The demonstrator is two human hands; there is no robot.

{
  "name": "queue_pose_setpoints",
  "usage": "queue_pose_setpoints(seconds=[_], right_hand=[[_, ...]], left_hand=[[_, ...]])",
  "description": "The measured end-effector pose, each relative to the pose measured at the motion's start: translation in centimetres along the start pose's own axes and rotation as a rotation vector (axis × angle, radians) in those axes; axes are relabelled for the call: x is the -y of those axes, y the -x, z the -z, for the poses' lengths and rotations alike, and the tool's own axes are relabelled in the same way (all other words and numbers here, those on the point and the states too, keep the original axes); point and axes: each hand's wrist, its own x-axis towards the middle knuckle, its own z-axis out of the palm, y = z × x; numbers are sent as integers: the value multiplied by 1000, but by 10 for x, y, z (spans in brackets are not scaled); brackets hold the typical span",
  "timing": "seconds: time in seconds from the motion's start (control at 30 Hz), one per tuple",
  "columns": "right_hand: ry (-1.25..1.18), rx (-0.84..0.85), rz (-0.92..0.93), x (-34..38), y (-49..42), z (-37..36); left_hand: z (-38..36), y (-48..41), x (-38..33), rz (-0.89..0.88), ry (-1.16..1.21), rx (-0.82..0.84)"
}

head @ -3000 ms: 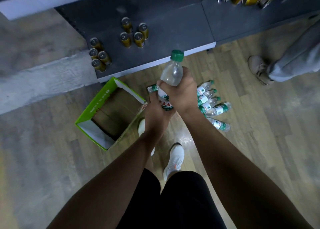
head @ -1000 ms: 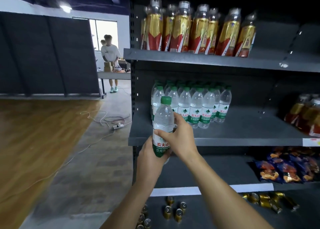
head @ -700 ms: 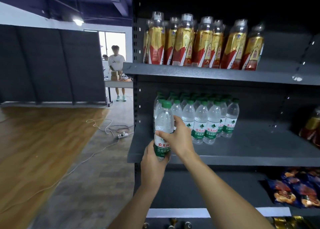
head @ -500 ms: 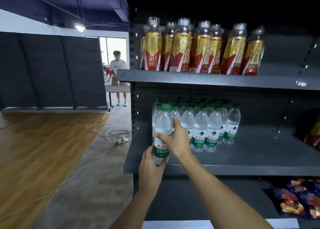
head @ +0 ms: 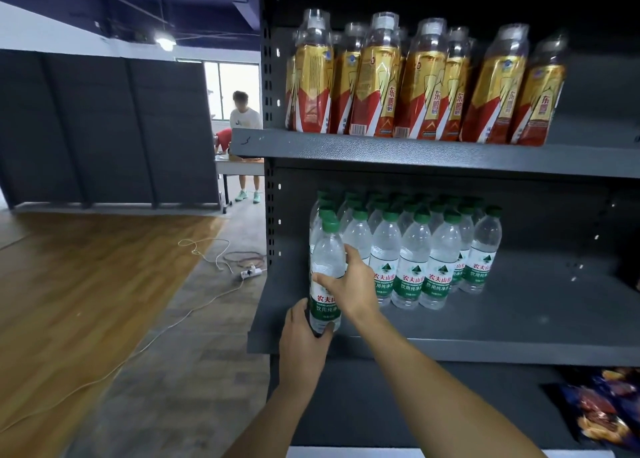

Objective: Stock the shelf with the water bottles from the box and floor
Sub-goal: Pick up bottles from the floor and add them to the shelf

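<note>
I have both hands on the water bottle [head: 327, 270]: my left hand [head: 303, 341] curls round its base from below, and my right hand [head: 351, 289] wraps its middle from the right. The bottle is upright, clear and green-capped, with a white and green label. It is at the front left corner of the middle shelf [head: 519, 322], just in front of the stocked water bottles [head: 417, 267]. I cannot tell whether its base touches the shelf.
</note>
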Motion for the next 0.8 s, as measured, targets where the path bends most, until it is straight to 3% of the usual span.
queue_pose_setpoints(seconds=[0.8], right_hand=[[-32, 9, 29, -23, -20, -25]], left_hand=[[-18, -20, 2, 41, 21, -21]])
